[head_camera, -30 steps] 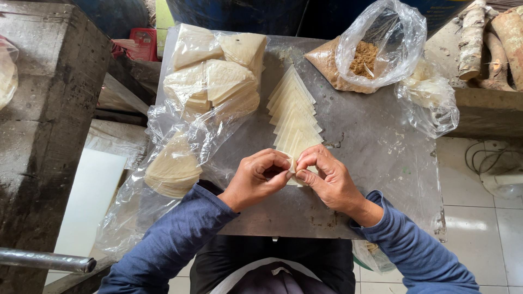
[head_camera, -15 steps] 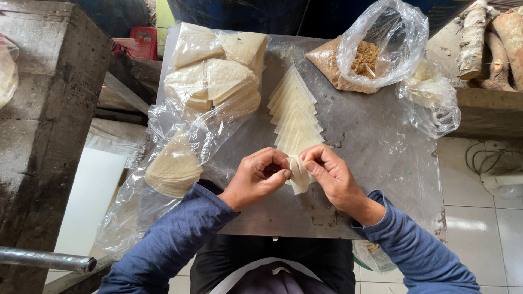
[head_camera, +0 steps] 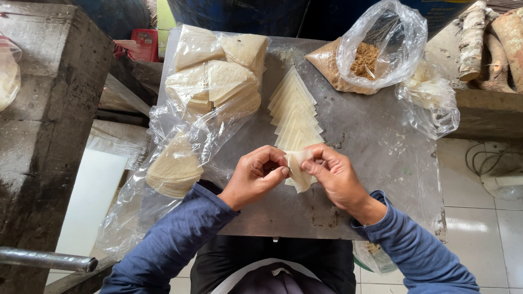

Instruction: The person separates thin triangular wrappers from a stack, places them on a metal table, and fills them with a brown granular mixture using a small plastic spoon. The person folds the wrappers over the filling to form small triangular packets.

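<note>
My left hand and my right hand pinch one pale, thin triangular pastry sheet between their fingertips, just above the near middle of a grey metal tabletop. The sheet is partly folded and hangs between the thumbs. Right behind it lies a fanned row of the same triangular sheets, running away from me. Both arms wear blue sleeves.
A clear plastic bag with stacks of pale wedge-shaped sheets covers the table's left part and hangs over its edge. An open clear bag of brown shredded filling sits at the back right, a crumpled bag beside it. A concrete block stands left; logs lie right.
My hands have lifted one sheet off the near end of the row and moved slightly apart, folding it between the fingers. The bags and the row stay put.
</note>
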